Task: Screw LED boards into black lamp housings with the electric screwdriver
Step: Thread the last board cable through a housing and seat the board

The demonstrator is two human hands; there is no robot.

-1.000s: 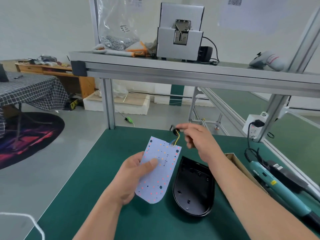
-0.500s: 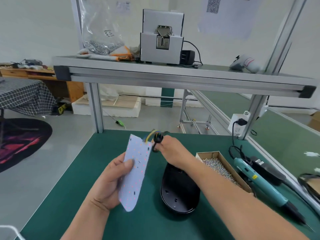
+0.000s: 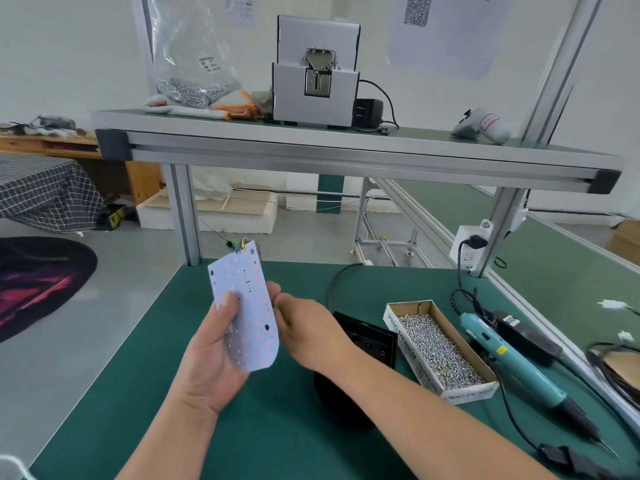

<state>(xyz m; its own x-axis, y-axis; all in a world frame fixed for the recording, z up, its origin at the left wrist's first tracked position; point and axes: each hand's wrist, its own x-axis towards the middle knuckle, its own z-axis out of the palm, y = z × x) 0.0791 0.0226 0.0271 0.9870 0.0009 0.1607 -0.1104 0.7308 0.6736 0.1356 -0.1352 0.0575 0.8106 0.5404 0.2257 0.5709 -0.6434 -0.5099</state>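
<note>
Clasping the white dotted LED board [image 3: 247,306]: left hand [image 3: 211,355]; right hand [image 3: 308,330], grip unclear.

The left hand [image 3: 214,348] grips the LED board [image 3: 247,306] upright. The right hand [image 3: 308,327] meets its right edge, above the black lamp housing [image 3: 367,337].

Both bare forearms reach in from the lower edge and meet at mid-frame. The left hand [image 3: 213,358], palm turned up, holds the LED board [image 3: 249,317] upright, thumb pressed on its face and fingers behind it. The right hand [image 3: 308,330], back upward, curls at the board's right edge, its fingertips hidden.
</note>
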